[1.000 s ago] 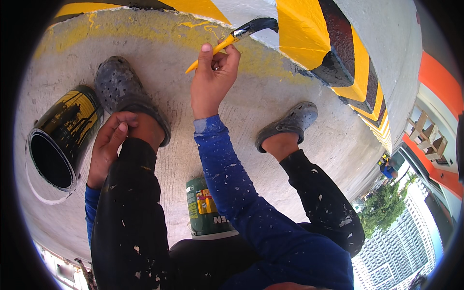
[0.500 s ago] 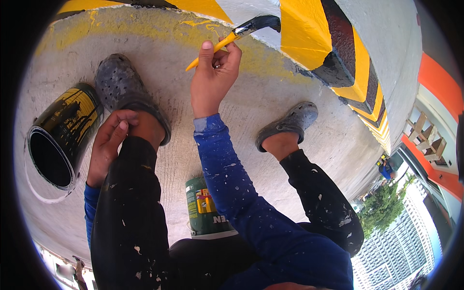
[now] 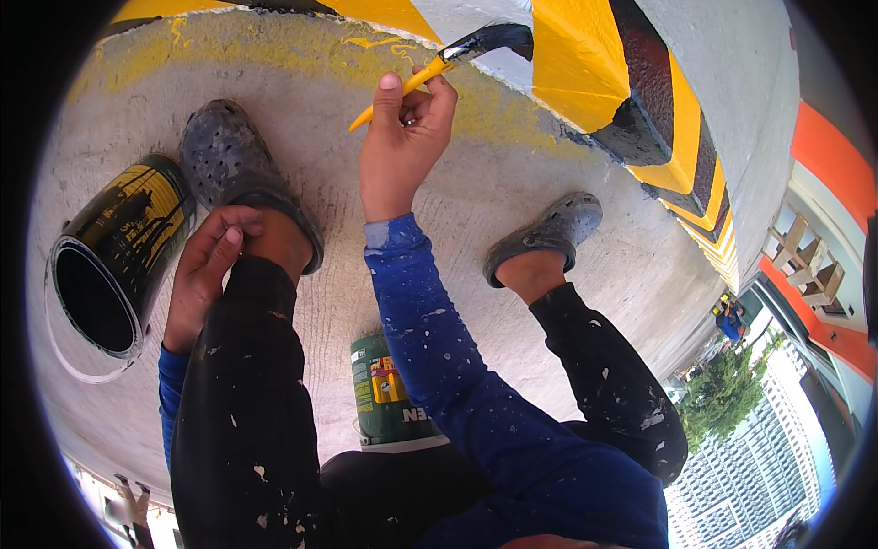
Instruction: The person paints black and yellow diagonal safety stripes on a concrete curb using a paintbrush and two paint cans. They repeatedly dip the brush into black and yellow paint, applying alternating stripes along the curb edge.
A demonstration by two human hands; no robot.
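The right hand (image 3: pixel 400 146) pinches a yellow-handled, black-bristled paintbrush (image 3: pixel 448 59) against the yellow-and-black striped concrete wall (image 3: pixel 585 64); a wobble could smear black onto the yellow stripe. The left hand (image 3: pixel 206 274) rests loosely curled and empty on the knee (beside the open yellow-and-black paint can (image 3: pixel 114 256)); a careless shift could tip it.

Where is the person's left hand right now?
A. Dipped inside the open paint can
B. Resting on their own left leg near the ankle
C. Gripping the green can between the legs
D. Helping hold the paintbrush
B: the left hand lies on the dark trouser leg by the ankle, apart from the open paint can, while the right hand alone holds the paintbrush.
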